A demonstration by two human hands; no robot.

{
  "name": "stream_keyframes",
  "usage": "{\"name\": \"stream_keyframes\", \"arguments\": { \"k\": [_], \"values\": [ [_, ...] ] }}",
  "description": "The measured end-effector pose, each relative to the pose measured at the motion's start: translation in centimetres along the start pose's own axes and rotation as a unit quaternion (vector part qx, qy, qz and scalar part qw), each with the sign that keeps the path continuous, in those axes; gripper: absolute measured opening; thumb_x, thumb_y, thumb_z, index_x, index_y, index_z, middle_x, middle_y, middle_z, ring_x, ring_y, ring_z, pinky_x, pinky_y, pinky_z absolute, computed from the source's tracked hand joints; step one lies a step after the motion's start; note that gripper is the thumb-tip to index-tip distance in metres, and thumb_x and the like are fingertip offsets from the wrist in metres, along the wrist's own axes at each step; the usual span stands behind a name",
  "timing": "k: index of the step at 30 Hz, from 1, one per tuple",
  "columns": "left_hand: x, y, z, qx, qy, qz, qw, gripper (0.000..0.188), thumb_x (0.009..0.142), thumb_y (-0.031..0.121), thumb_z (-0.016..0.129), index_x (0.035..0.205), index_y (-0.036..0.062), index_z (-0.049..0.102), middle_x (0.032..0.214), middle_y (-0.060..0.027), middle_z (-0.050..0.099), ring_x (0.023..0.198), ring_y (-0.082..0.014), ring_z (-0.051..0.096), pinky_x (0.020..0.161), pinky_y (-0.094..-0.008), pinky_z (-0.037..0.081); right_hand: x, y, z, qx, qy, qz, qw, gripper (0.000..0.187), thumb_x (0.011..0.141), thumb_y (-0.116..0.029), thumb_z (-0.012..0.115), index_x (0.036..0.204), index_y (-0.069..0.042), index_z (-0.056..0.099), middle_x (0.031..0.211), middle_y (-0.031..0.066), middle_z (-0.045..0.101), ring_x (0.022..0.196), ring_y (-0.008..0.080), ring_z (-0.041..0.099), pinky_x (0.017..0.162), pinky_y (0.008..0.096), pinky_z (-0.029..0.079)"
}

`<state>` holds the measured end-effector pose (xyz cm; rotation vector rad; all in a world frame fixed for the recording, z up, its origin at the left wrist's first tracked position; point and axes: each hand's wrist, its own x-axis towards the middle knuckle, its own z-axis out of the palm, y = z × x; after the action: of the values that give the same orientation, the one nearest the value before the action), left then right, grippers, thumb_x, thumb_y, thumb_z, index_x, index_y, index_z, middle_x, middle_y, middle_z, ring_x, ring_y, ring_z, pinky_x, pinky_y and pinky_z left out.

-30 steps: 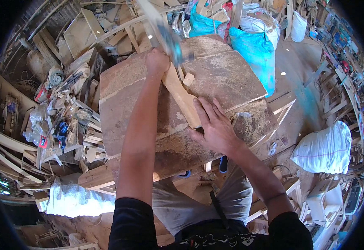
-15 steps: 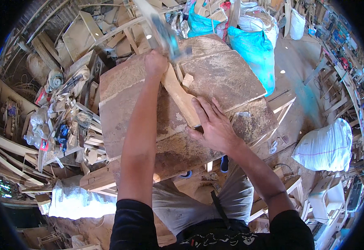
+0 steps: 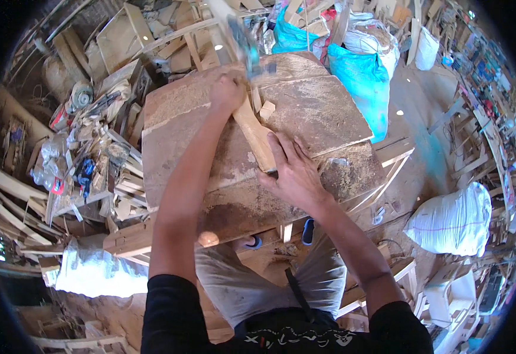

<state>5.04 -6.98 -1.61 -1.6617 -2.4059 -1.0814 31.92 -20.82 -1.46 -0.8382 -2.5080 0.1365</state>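
Currently, your right hand lies open against the wood, near end; your left hand curls, grip unclear, beside the far machine: slipping wood could injure its fingers.

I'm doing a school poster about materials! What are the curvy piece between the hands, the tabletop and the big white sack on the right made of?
The curvy piece looks like bare wood: pale tan, seemingly unpainted. The tabletop is probably wooden boards: brown, worn and dusty, with long seams. The big white sack seems like woven plastic, slightly shiny and creased, but could be cloth.
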Motion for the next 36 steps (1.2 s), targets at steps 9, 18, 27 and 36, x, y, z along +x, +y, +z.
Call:
{"name": "stream_keyframes", "arguments": {
  "k": [9, 18, 27, 36],
  "values": [
    [-1.5, -0.5, 1.1, -0.062, 0.048, 0.099, 0.992, 0.027, 0.093, 0.019, 0.062, 0.112, 0.0026, 0.072, 0.111, -0.0313, 0.07, 0.103, -0.0517, 0.067, 0.096, -0.0569, 0.054, -0.9, 2.5, -1.7, 0.15, -0.004, -0.063, 0.987, 0.056, 0.096, -0.018, 0.073, 0.147, -0.003, 0.057, 0.144, 0.0192, 0.057, 0.131, 0.0403, 0.058, 0.111, 0.0453, 0.049],
    [-0.5, -0.1, 1.5, -0.075, 0.027, 0.109, 0.991, 0.025, 0.093, 0.016, 0.061, 0.109, 0.0004, 0.072, 0.101, -0.0303, 0.072, 0.097, -0.0477, 0.07, 0.094, -0.0559, 0.055, 1.4, 4.0, -1.7, 0.071, 0.037, -0.153, 0.985, 0.039, 0.089, -0.002, 0.074, 0.127, -0.003, 0.072, 0.132, 0.0125, 0.067, 0.118, 0.0331, 0.065, 0.105, 0.0451, 0.052],
    [0.2, 0.1, 1.6, -0.078, 0.015, 0.085, 0.993, 0.037, 0.093, 0.033, 0.07, 0.119, 0.0068, 0.076, 0.105, -0.0309, 0.073, 0.103, -0.0455, 0.071, 0.098, -0.0522, 0.056, 2.3, 4.3, -1.1, 0.06, 0.047, -0.154, 0.985, 0.036, 0.088, -0.01, 0.077, 0.123, -0.006, 0.072, 0.13, 0.0057, 0.068, 0.119, 0.0255, 0.064, 0.104, 0.0395, 0.053],
    [1.6, 0.1, 1.1, -0.053, -0.058, 0.091, 0.993, 0.057, 0.09, 0.045, 0.072, 0.134, 0.0094, 0.07, 0.119, -0.0276, 0.072, 0.112, -0.0456, 0.069, 0.101, -0.0506, 0.055, 3.3, 4.2, -0.5, 0.077, 0.066, -0.149, 0.984, 0.032, 0.086, -0.005, 0.079, 0.118, -0.005, 0.076, 0.125, 0.0114, 0.073, 0.116, 0.0308, 0.067, 0.103, 0.0431, 0.054]
  ]
}}
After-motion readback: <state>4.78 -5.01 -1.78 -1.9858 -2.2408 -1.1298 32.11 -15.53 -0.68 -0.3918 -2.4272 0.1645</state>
